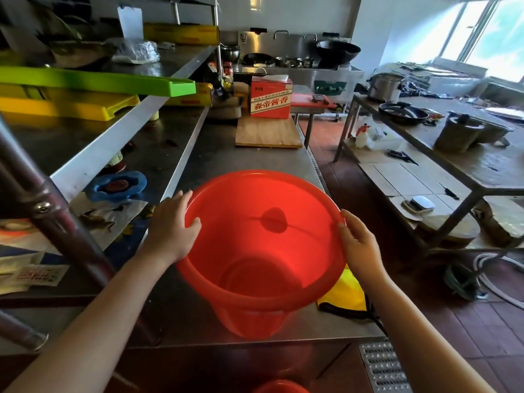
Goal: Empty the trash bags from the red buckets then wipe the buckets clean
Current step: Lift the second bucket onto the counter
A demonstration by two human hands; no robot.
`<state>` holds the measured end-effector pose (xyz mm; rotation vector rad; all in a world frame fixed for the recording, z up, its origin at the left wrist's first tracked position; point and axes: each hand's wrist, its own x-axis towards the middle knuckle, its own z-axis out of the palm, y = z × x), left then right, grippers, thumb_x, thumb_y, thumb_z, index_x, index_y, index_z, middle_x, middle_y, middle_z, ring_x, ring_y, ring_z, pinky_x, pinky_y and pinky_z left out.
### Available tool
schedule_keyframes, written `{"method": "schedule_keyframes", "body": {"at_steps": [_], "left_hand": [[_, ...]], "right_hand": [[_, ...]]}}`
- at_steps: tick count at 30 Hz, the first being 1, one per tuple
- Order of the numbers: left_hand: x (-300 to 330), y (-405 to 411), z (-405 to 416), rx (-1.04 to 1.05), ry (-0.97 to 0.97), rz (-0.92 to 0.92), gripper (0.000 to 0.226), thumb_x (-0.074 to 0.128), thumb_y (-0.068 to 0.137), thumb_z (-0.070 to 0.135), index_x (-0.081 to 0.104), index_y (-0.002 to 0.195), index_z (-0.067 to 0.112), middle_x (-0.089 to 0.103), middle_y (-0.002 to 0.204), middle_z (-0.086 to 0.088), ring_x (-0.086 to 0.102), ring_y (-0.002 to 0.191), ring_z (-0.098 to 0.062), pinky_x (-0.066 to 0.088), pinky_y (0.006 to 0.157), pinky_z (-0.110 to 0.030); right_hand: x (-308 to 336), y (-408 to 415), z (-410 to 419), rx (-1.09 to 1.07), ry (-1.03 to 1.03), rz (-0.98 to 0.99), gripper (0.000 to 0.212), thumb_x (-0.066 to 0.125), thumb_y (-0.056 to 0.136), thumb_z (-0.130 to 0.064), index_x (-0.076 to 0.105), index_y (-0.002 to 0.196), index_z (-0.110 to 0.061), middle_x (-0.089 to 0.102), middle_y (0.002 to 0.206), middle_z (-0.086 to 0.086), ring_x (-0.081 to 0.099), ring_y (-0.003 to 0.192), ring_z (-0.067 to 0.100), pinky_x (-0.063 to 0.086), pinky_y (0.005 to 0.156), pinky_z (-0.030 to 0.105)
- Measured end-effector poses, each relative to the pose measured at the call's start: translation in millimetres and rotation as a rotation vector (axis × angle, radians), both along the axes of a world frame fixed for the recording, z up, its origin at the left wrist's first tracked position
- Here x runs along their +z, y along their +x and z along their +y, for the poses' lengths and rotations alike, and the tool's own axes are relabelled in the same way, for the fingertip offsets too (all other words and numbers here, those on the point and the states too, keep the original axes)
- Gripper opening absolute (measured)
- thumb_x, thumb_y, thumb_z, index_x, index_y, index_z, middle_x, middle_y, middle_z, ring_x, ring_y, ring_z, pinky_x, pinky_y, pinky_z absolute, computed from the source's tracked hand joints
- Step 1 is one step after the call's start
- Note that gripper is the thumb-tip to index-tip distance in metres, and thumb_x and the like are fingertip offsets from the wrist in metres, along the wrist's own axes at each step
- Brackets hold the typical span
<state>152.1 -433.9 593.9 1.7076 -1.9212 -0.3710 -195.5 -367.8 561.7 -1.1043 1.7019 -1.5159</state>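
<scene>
Now both hands grip the red bucket (263, 251) over the steel counter (255, 160): left hand (173, 228) fingers curled over its rim, right hand (358, 245) fingers curled on the opposite rim.

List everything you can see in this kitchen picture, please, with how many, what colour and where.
red bucket: one, red, empty, held over the steel counter
second red bucket: one, red, only its rim shows at the bottom edge
yellow cloth: one, yellow, on the counter behind the held bucket
red box: one, red and white, on the wooden board
green tray: one, green, on the upper shelf, left
yellow tray: one, yellow, under the green tray
blue dish: one, blue, lower shelf, left
wok: one, black, on the far stove
left hand: one, fingers over the bucket's left rim
right hand: one, fingers on the right rim
</scene>
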Motion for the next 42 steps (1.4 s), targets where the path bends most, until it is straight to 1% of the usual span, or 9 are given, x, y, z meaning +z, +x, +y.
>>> {"method": "schedule_keyframes", "body": {"at_steps": [5,7,11,14,19,24,28,37,42], "left_hand": [[6,-4,9,-0.004,-0.174,-0.262,0.063,0.061,0.093,0.030,0.037,0.149,0.013,0.040,0.153,-0.012,0.029,0.144,-0.035,0.027,0.116,-0.052],[11,-13,17,-0.007,-0.181,-0.274,0.062,0.062,0.093,0.030,0.040,0.148,0.013,0.041,0.153,-0.012,0.031,0.144,-0.034,0.027,0.116,-0.050],[17,-46,41,-0.080,-0.125,-0.152,0.058,0.056,0.095,0.035,0.042,0.149,0.017,0.038,0.155,-0.008,0.028,0.146,-0.027,0.021,0.119,-0.042],[17,-71,57,-0.129,-0.056,-0.137,0.057,0.055,0.097,0.037,0.037,0.150,0.024,0.032,0.159,-0.001,0.020,0.149,-0.021,0.016,0.120,-0.037],[13,-91,70,-0.121,-0.027,-0.167,0.055,0.056,0.097,0.035,0.041,0.149,0.025,0.035,0.157,0.000,0.023,0.147,-0.021,0.017,0.119,-0.035],[8,-94,72,-0.100,-0.065,-0.200,0.050,0.054,0.096,0.034,0.049,0.144,0.020,0.045,0.151,-0.004,0.033,0.143,-0.025,0.026,0.117,-0.042],[9,-99,73,-0.105,-0.061,-0.265,0.059,0.044,0.087,0.042,0.053,0.141,0.020,0.048,0.148,-0.004,0.036,0.142,-0.024,0.028,0.117,-0.043],[7,-99,74,-0.111,-0.053,-0.294,0.057,0.045,0.087,0.041,0.053,0.140,0.021,0.049,0.147,-0.001,0.034,0.142,-0.021,0.029,0.117,-0.042],[5,-99,74,-0.112,-0.066,-0.300,0.056,0.045,0.088,0.040,0.053,0.140,0.021,0.048,0.147,0.000,0.033,0.142,-0.020,0.027,0.117,-0.039]], "right_hand": [[-2,1,1,0.042,-0.053,-0.122,0.024,0.055,0.100,-0.017,0.060,0.117,-0.033,0.064,0.094,0.001,0.052,0.077,0.015,0.043,0.070,0.034],[-2,-2,1,0.084,-0.063,-0.134,0.023,0.056,0.100,-0.017,0.062,0.115,-0.033,0.063,0.096,0.005,0.053,0.078,0.018,0.043,0.071,0.037],[-12,-18,0,0.111,-0.096,-0.081,0.027,0.050,0.102,-0.020,0.061,0.127,-0.017,0.066,0.118,0.002,0.060,0.107,0.014,0.045,0.094,0.032],[-34,-37,-3,0.087,-0.026,-0.041,0.030,0.048,0.103,-0.021,0.059,0.130,-0.015,0.065,0.122,0.005,0.058,0.116,0.017,0.043,0.102,0.035],[-82,-70,-4,0.087,0.253,0.257,0.033,0.053,0.099,-0.020,0.059,0.131,-0.017,0.066,0.119,0.003,0.060,0.110,0.020,0.040,0.088,0.026],[-123,-95,-4,0.308,0.546,0.709,0.047,0.054,0.097,-0.024,0.046,0.143,-0.020,0.051,0.144,0.005,0.048,0.130,0.025,0.038,0.100,0.030],[-141,-100,-13,0.425,0.702,0.918,0.059,0.055,0.093,-0.024,0.036,0.149,-0.025,0.037,0.155,-0.001,0.043,0.135,0.023,0.035,0.104,0.030],[-180,-102,-24,0.480,0.705,1.204,0.031,0.041,0.098,-0.021,0.048,0.128,-0.021,0.056,0.126,0.003,0.051,0.123,0.024,0.041,0.099,0.035],[-185,-97,-24,0.433,0.676,1.273,0.030,0.049,0.093,-0.013,0.051,0.122,-0.018,0.058,0.120,0.001,0.056,0.116,0.024,0.047,0.088,0.035]]}}
